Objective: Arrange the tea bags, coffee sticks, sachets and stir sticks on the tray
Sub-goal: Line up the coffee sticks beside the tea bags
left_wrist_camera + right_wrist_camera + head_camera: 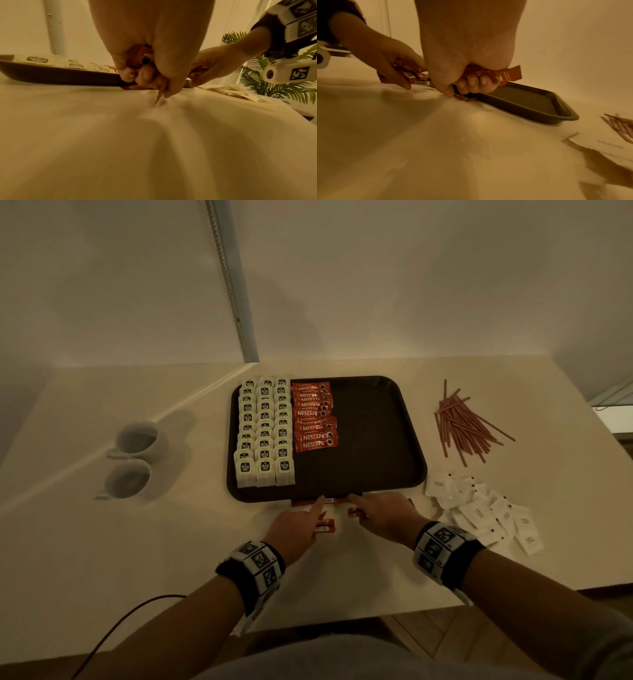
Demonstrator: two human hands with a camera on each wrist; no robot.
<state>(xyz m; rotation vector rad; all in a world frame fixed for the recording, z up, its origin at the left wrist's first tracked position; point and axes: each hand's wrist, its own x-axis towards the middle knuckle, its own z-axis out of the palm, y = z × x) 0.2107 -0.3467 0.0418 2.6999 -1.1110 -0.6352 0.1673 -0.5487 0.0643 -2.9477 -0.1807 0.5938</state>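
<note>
Left hand and right hand, at the tray's near edge, each curl round loose coffee sticks. Light, slick, floppy foil; best pinched mid-length as a squared bundle.

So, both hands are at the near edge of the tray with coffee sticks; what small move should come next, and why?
Probably lift the gathered coffee sticks over the tray rim and lay them below the red column. Both the left hand and right hand already grip sticks, the tea bags fill three columns, and the coffee column stops short of the near rim.
</note>
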